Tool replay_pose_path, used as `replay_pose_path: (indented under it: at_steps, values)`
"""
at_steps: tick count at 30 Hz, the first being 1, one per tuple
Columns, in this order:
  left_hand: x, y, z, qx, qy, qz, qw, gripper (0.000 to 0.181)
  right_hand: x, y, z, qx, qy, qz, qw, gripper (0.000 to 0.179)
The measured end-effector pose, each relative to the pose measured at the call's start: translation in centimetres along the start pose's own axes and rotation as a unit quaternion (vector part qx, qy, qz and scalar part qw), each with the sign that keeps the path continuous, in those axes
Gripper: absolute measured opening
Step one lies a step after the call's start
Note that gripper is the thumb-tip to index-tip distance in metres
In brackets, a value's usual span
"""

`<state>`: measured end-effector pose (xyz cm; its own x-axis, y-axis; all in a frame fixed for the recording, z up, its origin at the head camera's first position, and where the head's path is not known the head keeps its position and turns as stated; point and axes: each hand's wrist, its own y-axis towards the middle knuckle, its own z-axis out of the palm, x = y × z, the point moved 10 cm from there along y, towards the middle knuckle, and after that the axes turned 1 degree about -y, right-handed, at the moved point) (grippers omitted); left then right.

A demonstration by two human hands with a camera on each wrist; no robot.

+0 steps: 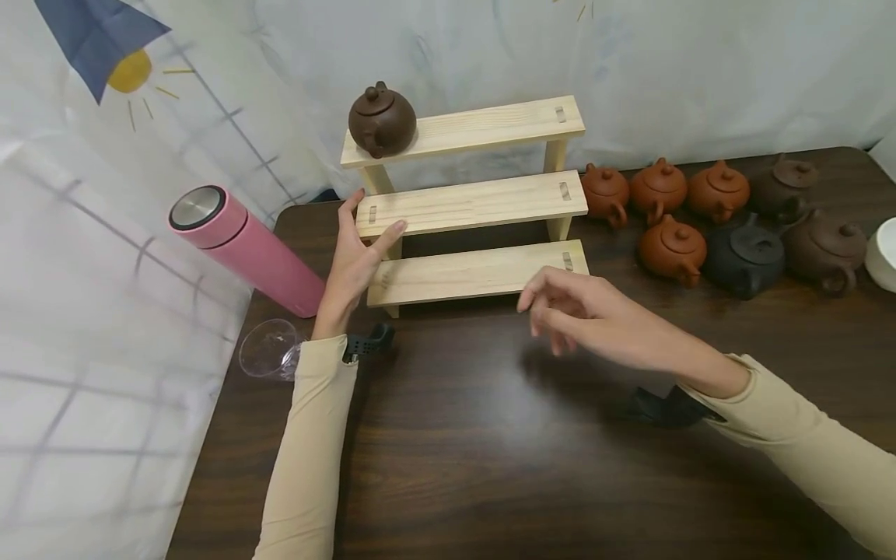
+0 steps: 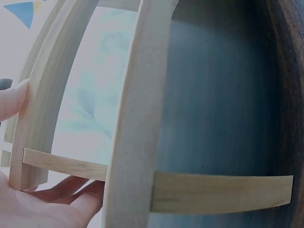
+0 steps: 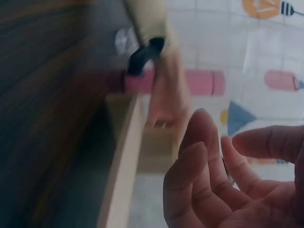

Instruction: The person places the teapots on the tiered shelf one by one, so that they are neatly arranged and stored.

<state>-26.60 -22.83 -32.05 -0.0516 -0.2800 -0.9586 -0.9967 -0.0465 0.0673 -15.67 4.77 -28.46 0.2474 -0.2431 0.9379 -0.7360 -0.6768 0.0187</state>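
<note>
A three-step wooden shelf stand (image 1: 476, 204) stands at the back of the table. My left hand (image 1: 352, 260) grips the left end of its middle step, with the thumb over the board. In the left wrist view, the fingers (image 2: 85, 197) reach beneath that board. A dark brown teapot (image 1: 389, 124) sits on the left end of the top step. My right hand (image 1: 595, 317) hovers in front of the lowest step's right end, fingers loosely bent, holding nothing. The right wrist view shows its fingertips (image 3: 192, 156) apart from the stand.
Left of the stand are a pink thermos flask (image 1: 262, 257) and a clear glass cup (image 1: 269, 348). At the right stand several orange-brown teapots (image 1: 672, 245), a black teapot (image 1: 746, 258), dark brown teapots (image 1: 826, 245) and a white bowl (image 1: 885, 255). A printed curtain (image 1: 700, 85) hangs behind.
</note>
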Motion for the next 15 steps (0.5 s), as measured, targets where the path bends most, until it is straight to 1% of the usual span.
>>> replay_pose_path:
  at_steps: [3, 6, 9, 12, 15]
  values:
    - [0.0, 0.0, 0.0, -0.001, -0.003, 0.002, 1.0, 0.093, -2.2, -2.3, -2.5, -0.026, -0.027, 0.012, 0.9992, 0.01]
    - [0.1, 0.0, -0.1, -0.003, 0.001, 0.002, 1.0, 0.093, -4.3, -4.3, -5.3, -0.053, -0.037, 0.021, 0.9977, 0.012]
    - [0.2, 0.1, 0.0, -0.002, 0.006, 0.0, 1.0, 0.093, -6.4, -6.1, -8.5, -0.084, -0.051, 0.046, 0.9941, 0.015]
    - [0.2, 0.2, 0.0, -0.001, 0.006, -0.002, 1.0, 0.093, -7.9, -7.9, -11.7, -0.12, -0.062, 0.087, 0.987, 0.018]
    - [0.2, 0.3, -0.1, 0.0, 0.002, -0.006, 1.0, 0.093, -8.6, -9.3, -14.0, -0.156, -0.083, 0.13, 0.9758, 0.02]
